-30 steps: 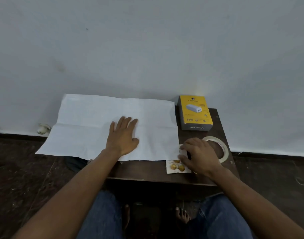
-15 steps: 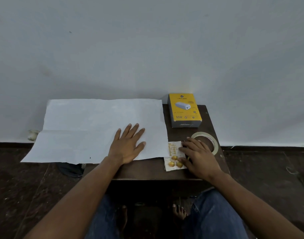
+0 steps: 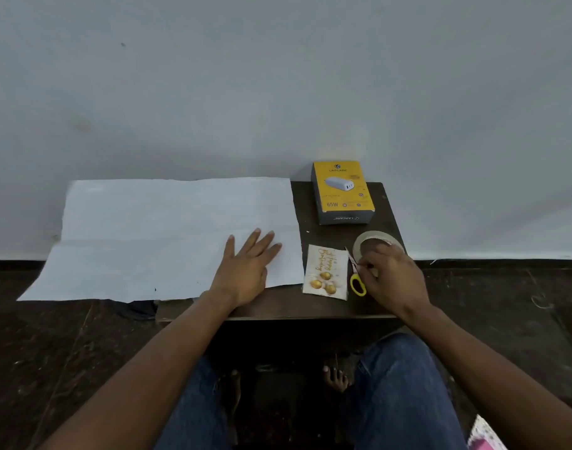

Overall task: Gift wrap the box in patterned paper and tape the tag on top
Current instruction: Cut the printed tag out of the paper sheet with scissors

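Observation:
A large white sheet of paper (image 3: 167, 235) lies spread over the left of the small dark table (image 3: 297, 306) and hangs past its left edge. My left hand (image 3: 245, 271) rests flat on the sheet's near right corner, fingers straight. The yellow box (image 3: 343, 191) stands at the table's far side. A small tag (image 3: 326, 272) with gold lettering and gold balls lies near the front. Just right of it lie scissors (image 3: 357, 282) with a yellow handle, and my right hand (image 3: 391, 277) pinches them near the pivot with curled fingers. A tape roll (image 3: 365, 241) lies behind that hand, partly hidden.
The table stands against a pale wall, with dark floor all around. My knees in blue jeans and bare feet are below the table's front edge. A pink patterned thing (image 3: 486, 436) shows at the bottom right corner.
My right hand has slid right off the tag onto the scissors, so the whole tag and the yellow handle now show. My left hand has stayed flat on the paper.

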Tool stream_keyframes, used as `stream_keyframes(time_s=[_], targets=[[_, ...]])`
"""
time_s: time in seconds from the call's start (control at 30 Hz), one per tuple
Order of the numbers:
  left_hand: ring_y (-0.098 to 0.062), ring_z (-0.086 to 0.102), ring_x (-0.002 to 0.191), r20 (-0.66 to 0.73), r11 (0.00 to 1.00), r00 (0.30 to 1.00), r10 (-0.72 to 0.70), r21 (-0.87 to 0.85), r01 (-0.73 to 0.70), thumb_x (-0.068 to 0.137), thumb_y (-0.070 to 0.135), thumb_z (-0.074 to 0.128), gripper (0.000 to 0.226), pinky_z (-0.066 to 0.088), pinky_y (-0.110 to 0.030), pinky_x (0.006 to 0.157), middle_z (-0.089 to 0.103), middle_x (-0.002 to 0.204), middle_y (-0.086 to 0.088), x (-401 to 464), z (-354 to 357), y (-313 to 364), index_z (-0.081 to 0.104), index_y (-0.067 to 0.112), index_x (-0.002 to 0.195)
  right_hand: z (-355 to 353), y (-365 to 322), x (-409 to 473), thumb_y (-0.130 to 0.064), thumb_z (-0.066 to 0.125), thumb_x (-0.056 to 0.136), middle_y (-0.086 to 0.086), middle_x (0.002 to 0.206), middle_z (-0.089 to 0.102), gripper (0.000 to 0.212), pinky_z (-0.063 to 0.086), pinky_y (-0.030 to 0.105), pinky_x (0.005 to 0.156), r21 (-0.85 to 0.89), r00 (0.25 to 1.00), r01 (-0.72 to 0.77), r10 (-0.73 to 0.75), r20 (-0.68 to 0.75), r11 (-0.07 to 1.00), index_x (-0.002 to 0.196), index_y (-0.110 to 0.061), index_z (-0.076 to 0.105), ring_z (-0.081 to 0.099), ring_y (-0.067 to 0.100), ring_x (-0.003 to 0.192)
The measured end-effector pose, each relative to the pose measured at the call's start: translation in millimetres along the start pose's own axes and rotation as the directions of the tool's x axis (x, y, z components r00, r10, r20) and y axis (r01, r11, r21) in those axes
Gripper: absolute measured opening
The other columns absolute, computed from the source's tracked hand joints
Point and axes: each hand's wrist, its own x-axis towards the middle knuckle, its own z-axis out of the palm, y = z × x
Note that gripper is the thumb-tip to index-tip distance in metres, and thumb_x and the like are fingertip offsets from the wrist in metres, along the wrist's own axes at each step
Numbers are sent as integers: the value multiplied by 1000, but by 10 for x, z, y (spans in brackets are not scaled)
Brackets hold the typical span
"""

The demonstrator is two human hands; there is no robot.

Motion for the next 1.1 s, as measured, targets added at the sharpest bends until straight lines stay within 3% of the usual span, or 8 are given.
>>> stream_keyframes(time_s=[0.13,0.27,0.5,0.7,0.77,0.87,0.97,1.1], targets=[[-12,-5,151,-37,978,998,-53,-201,45,105,33,29,51,-8,-50,120,4,165,9,-12,64,71,19,31,155,-115,-54,-24,-43,63,87,-1,89,65,20,45,31,65,-41,961,-201,205,185,979,81,-25,67,61,22,88],[-12,-12,151,18,992,999,-48,-117,50,103,51,18,57,-11,-51,120,-7,164,10,-13,86,71,9,32,156,-132,-125,-44,-50,62,86,-1,88,66,26,43,30,67,-91,929,-246,262,261,965,82,-24,60,62,23,86],[-14,-15,150,43,997,998,-44,-63,47,102,53,14,61,-12,-50,119,-13,163,9,3,92,61,-2,30,157,-195,-193,7,-58,60,87,5,96,65,39,49,35,76,-234,862,-305,372,344,923,94,-19,59,64,28,94],[-13,-15,150,32,996,998,-57,-62,59,102,55,15,61,-14,-49,118,-13,163,10,6,106,65,-1,32,156,-253,-218,129,-51,68,83,3,90,62,38,48,33,71,-204,798,-380,432,421,902,90,-15,58,61,23,83],[-13,-15,150,37,996,998,-57,-64,60,102,55,15,61,-14,-49,118,-13,163,10,18,109,59,-1,32,156,-262,-192,178,-48,69,81,3,81,68,34,52,30,69,-107,766,-456,451,458,883,83,-14,66,66,21,74],[-11,-15,150,20,994,998,-59,-93,60,102,55,17,61,-16,-47,117,-12,163,12,29,132,39,0,33,156,-277,-179,206,-34,71,85,4,61,65,31,48,24,48,223,781,-542,387,491,810,65,-11,67,61,19,48],[-11,-14,150,21,993,998,-59,-98,60,102,55,17,61,-16,-47,117,-12,163,12,26,141,34,0,34,156,-273,-208,178,-26,70,89,10,73,68,21,46,26,41,446,820,-551,357,448,706,74,-12,72,61,24,58],[-11,-14,150,28,994,998,-61,-86,64,102,56,17,61,-16,-47,116,-11,163,12,26,118,40,1,34,156,-185,-199,147,-28,69,91,12,78,68,20,50,30,44,504,807,-591,447,386,630,79,-12,73,59,20,62]])
